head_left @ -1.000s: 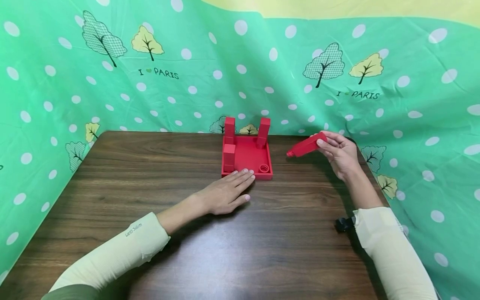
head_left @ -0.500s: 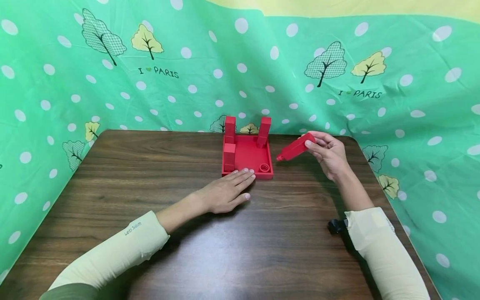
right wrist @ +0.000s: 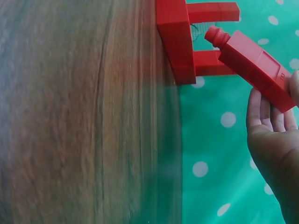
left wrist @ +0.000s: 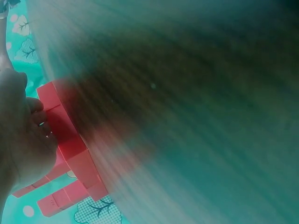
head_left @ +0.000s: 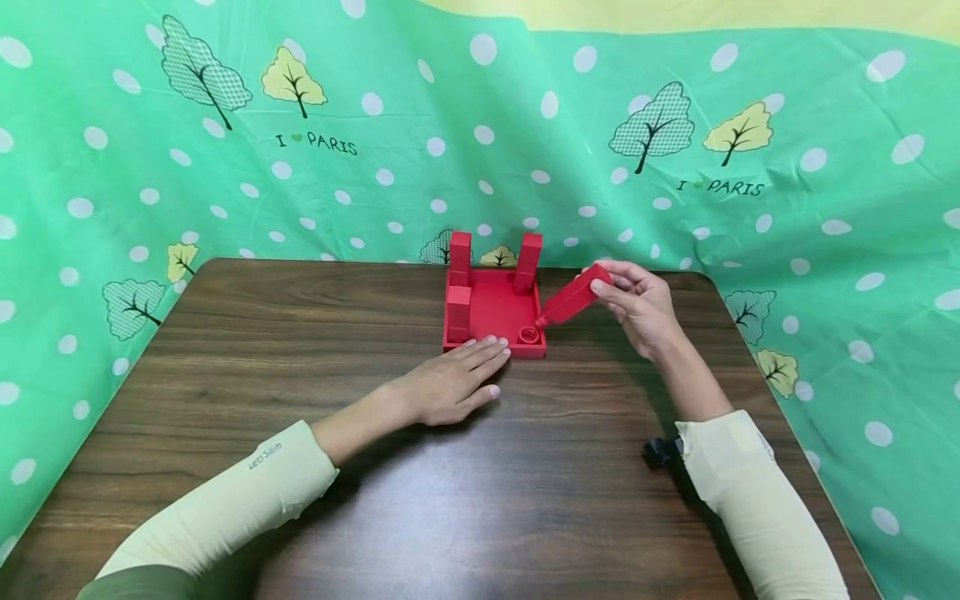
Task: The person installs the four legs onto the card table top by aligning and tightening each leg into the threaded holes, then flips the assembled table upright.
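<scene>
Head view: my right hand [head_left: 643, 312] pinches the slanted leg [head_left: 573, 297]; I should stand it upright over the round socket [head_left: 528, 336], my straight-fingered left hand [head_left: 448, 388] bracing the tray [head_left: 497, 305].

Bright head view, glare on tabletop [head_left: 442, 508], soft shadows, left wrist view hazy (and dimmer)

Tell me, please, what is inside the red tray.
Three standing posts and one open ring are visible; whatever is under the posts is covered.
</scene>
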Tool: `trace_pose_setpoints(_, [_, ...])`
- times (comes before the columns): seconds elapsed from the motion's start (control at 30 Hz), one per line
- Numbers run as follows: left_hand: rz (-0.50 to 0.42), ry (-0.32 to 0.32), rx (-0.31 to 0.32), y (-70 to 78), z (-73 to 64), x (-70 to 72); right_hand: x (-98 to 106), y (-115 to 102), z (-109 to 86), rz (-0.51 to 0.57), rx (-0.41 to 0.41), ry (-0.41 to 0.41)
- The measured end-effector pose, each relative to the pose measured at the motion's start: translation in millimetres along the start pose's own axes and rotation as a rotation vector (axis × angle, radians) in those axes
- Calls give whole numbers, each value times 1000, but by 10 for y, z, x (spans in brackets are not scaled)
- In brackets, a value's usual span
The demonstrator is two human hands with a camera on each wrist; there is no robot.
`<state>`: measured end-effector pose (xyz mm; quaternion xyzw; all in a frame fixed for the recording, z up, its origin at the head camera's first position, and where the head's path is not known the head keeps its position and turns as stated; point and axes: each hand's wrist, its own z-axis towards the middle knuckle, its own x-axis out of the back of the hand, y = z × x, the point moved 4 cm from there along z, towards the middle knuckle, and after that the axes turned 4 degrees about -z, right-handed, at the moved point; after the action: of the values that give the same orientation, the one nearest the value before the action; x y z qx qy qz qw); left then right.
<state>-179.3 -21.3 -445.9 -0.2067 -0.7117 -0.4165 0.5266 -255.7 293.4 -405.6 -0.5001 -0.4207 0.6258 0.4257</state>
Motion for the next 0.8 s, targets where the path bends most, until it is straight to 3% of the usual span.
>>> trace_pose_setpoints(0.8, [7,-7,14,-16,15,-29,-302,101,52,-183,-43,-87])
